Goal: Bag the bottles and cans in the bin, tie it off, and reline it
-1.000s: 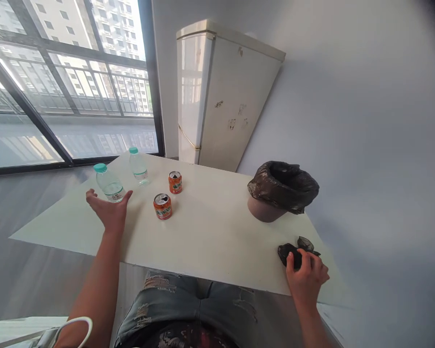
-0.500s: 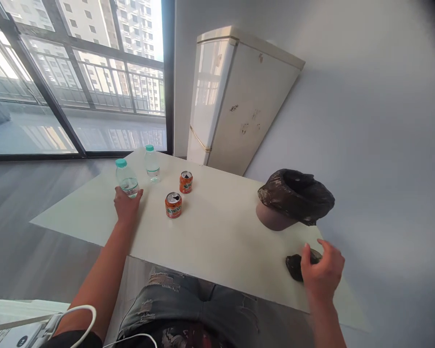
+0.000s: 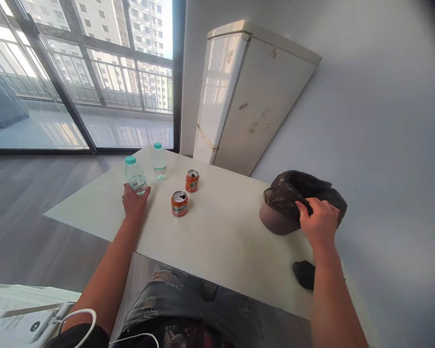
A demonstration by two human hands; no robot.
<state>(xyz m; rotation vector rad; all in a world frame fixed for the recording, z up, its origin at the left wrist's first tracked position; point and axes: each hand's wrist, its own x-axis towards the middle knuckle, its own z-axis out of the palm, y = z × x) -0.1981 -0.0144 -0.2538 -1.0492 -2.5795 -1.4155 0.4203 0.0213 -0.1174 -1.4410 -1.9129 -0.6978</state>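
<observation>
My left hand (image 3: 134, 201) is wrapped around the base of a clear water bottle with a teal cap (image 3: 135, 175) standing on the white table (image 3: 217, 232). My right hand (image 3: 319, 223) grips the black bag lining a small brown bin (image 3: 293, 200) at the table's right side, fingers curled over its rim. A crumpled black bag (image 3: 304, 273) lies on the table near my right forearm. A second water bottle (image 3: 160, 161) and two orange cans, one nearer (image 3: 179, 203) and one farther (image 3: 192, 181), stand between the hands.
A white fridge (image 3: 246, 96) stands behind the table against the grey wall. Large windows (image 3: 76, 72) with a balcony railing fill the left. My lap in torn jeans (image 3: 188, 309) is at the table's near edge. A white cable and device (image 3: 39, 324) lie at lower left.
My right hand left the crumpled black bag and rose to the bin's lined rim. My left hand closed around the near bottle's base. The view shifted slightly left.
</observation>
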